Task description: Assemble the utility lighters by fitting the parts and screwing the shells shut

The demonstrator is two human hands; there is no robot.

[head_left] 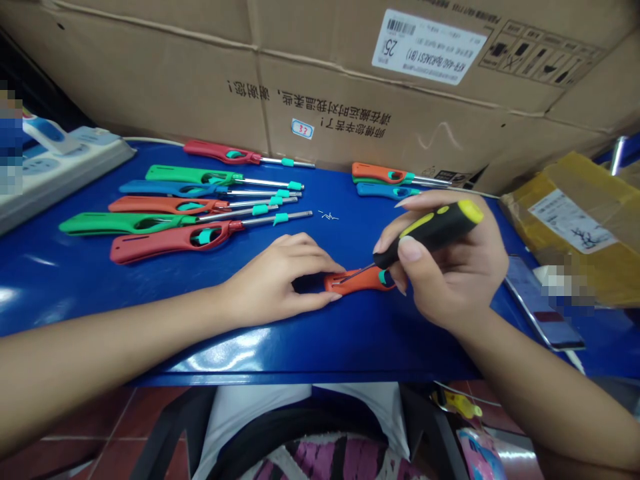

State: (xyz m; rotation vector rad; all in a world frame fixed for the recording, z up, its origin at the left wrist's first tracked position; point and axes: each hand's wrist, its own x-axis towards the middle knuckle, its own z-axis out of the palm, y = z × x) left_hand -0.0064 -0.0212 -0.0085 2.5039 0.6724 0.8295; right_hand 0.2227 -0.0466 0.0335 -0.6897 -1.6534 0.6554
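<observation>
My left hand [287,277] pinches the handle end of an orange long-nosed lighter [363,283] lying on the blue table. In my right hand [450,267] is a black and yellow screwdriver [435,232], its thin shaft slanting down to the left. The tip meets the slot area near the lighter's end, close to my left fingers. My right hand covers the lighter's far part. Beyond my left hand lie several red, green, blue and orange lighters [175,241] with metal nozzles and teal pieces. Small white slivers [329,215] lie to their right.
A large cardboard box [320,67] walls off the back. More lighters [385,175] rest near it, behind my right hand. A power strip [65,160] stands at the left. On the right are a phone [543,303] and a yellow-taped box [575,227].
</observation>
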